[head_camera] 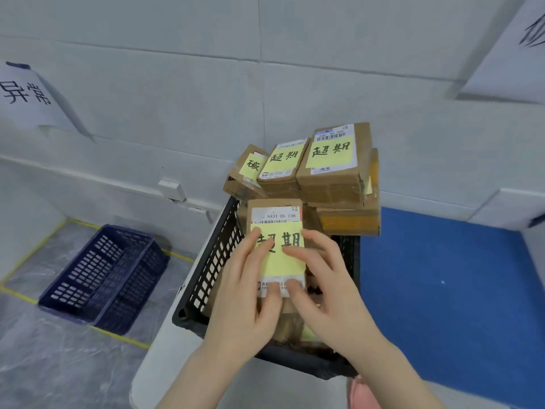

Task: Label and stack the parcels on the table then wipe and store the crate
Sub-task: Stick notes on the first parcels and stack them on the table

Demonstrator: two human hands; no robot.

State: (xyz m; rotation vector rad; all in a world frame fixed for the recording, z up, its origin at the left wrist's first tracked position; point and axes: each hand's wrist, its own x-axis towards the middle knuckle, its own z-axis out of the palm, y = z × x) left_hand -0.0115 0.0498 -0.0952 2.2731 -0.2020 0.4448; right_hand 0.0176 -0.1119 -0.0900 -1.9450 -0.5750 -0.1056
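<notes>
The brown cardboard parcel carries a white barcode label and a yellow note with bold black characters. It sits over the black crate at the table's edge. The left hand and right hand lie on it with fingers nearly straight, pressing the note flat, thumbs on the lower label. More brown parcels lie in the crate, mostly hidden. Behind it stands a stack of noted parcels. A blue crate sits on the floor.
</notes>
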